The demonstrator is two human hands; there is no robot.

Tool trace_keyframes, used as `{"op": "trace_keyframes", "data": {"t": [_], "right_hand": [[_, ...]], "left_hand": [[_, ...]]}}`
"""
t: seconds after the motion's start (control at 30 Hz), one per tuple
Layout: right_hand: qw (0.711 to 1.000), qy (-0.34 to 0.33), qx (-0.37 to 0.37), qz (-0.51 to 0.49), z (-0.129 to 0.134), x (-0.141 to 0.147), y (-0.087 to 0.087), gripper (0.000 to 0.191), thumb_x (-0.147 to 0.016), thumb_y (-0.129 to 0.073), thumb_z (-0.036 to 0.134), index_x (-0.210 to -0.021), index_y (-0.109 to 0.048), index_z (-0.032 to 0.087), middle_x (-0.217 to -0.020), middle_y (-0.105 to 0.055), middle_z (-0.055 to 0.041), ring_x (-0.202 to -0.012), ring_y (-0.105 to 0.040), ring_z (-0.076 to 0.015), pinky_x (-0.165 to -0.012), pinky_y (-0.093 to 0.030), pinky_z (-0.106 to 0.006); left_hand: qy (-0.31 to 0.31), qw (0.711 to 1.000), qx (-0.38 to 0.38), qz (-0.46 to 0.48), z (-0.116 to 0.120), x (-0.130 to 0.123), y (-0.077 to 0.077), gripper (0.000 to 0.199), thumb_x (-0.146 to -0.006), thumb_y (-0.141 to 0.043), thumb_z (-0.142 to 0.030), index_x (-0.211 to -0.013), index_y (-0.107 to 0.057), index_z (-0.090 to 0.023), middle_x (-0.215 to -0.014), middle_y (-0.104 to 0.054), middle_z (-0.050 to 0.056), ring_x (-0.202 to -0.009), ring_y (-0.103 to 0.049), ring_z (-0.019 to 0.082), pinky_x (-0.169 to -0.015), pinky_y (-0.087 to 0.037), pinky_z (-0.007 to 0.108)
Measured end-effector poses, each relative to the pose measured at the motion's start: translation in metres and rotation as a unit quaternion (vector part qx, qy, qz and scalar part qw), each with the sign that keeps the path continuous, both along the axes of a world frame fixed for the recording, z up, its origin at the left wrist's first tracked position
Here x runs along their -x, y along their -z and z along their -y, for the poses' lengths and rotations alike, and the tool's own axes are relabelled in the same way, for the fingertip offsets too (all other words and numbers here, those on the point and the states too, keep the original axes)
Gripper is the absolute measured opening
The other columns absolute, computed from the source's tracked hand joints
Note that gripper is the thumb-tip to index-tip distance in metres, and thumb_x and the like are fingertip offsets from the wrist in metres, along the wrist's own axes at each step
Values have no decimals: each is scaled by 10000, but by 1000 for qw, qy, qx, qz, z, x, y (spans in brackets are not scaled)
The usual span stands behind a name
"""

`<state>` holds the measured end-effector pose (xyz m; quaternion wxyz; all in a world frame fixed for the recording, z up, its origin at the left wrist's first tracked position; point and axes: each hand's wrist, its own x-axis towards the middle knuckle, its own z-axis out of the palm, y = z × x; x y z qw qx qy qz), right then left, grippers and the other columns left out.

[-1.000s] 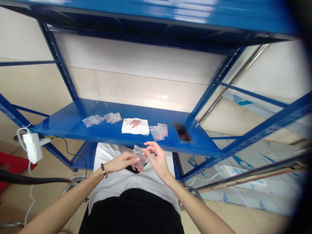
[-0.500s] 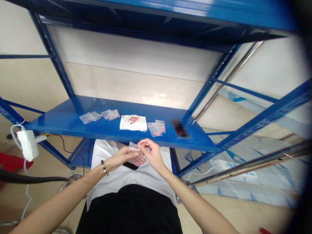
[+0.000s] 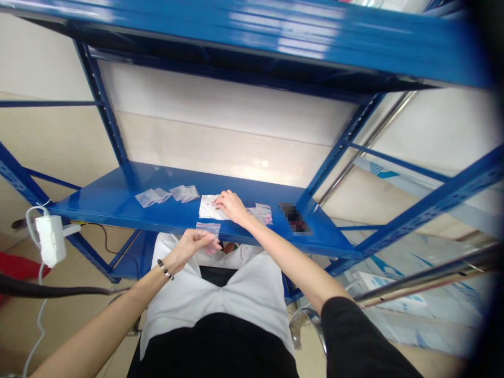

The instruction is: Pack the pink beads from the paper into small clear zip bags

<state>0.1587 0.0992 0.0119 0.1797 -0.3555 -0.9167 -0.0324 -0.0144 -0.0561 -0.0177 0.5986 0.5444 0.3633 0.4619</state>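
My left hand pinches a small clear zip bag with pink pieces at its bottom, just in front of the shelf's front edge. My right hand reaches over the white paper on the blue shelf, its fingers closed down at the small pieces there; whether they grip any is hidden. Right of the paper, partly behind my right forearm, lie bags with pink pieces. Flat clear bags lie in two groups to the left, one farther left and one nearer the paper.
A blurred dark object lies toward the right of the blue shelf. Another blue shelf spans overhead, with uprights at both sides. A white power adapter with a cable hangs at the left post.
My right hand has left the bag and moved forward onto the paper. My left hand still holds the bag, now hanging by itself. The view has tilted up slightly.
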Motion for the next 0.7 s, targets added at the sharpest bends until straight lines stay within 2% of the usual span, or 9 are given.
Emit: {"op": "trace_keyframes", "data": {"t": [0.23,0.37,0.53,0.7], "right_hand": [[996,-24,-35,74,-15,6,1,180,-952,-549,241,-937,-713,168,-1002,-591,-101,-1012,-454,-227,-860,-355,-338],[996,-42,-26,77,-12,1,-2,178,-956,-547,235,-974,-710,165,-1029,-590,-104,-1023,-455,-223,-852,-351,-336],[998,-45,-28,34,-1,-5,4,149,-942,-568,235,-968,-703,178,-1023,-593,-96,-1006,-457,-234,-849,-355,-351],[997,-9,-18,-77,1,-1,5,128,-921,-574,186,-899,-697,161,-979,-611,-100,-977,-492,-232,-879,-381,-358]], "left_hand": [[-2,1000,4,-11,-19,-2,4,363,-787,-728,-442,-788,-761,-80,-827,-759,147,-682,-675,187,-644,-536,280],[-15,1000,-2,-27,-22,-4,6,343,-770,-743,-426,-774,-768,-83,-811,-761,139,-660,-669,174,-647,-538,272],[-40,996,-53,-61,-8,-4,5,282,-744,-773,-381,-715,-767,-100,-735,-751,110,-645,-655,163,-645,-521,253],[-52,993,-67,-81,-8,-6,4,286,-792,-725,-389,-758,-766,-108,-767,-753,105,-674,-654,166,-665,-517,258]]}}
